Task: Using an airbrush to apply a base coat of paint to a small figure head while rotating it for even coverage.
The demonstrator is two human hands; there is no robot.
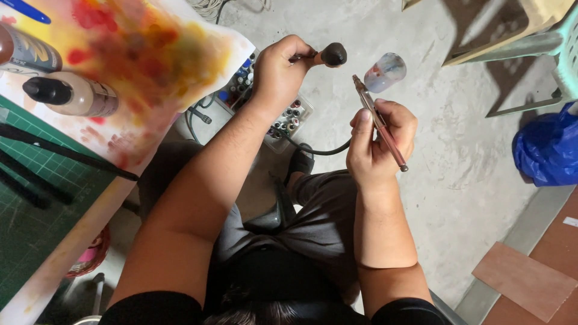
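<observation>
Head view, item one: my right hand [379, 141] pinches an airbrush [380, 123] upright above my lap, paint cup [385, 72] tilted at its tip; my left hand [280, 72], raised with wrist bent, is closed on a dark-tipped tool [328, 55]. Risk, as I judge it: the tilted cup could spill over the tray of small bottles [289, 117] on the floor [469, 168] off the bench [72, 241] corner.

Paint-stained paper sheet [150, 54] on the green cutting mat [36, 198], two bottles [72, 95] lying on the sheet's left part, tray of small paint bottles [289, 117] just right of it, blue bag [545, 150] far right.
</observation>
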